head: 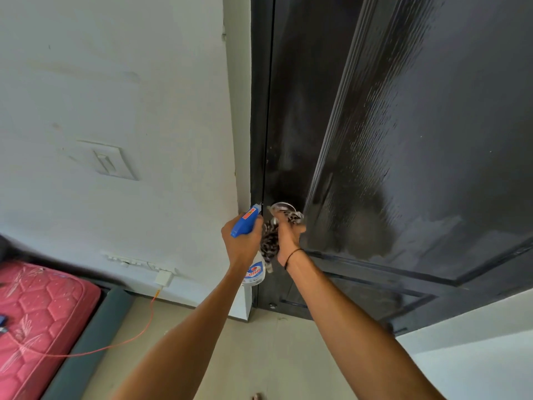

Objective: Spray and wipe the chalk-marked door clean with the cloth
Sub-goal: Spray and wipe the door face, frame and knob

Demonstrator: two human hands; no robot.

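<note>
- Wiping step, by the look of it: right hand bunches the cloth against the door handle.
- Left hand, at nine o'clock of it, grips the spray bottle.
- Next: probably spray and wipe the wet, streaked door panel at two o'clock.

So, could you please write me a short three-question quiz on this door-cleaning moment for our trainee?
1. True or false: the left hand grips the spray bottle.
2. Which does the right hand hold at the door handle? A) a sponge B) the patterned cloth C) a brush
3. Fill in: the black door panel looks ___ with streaks and droplets.

Key: 1 true; 2 B; 3 wet.
</note>
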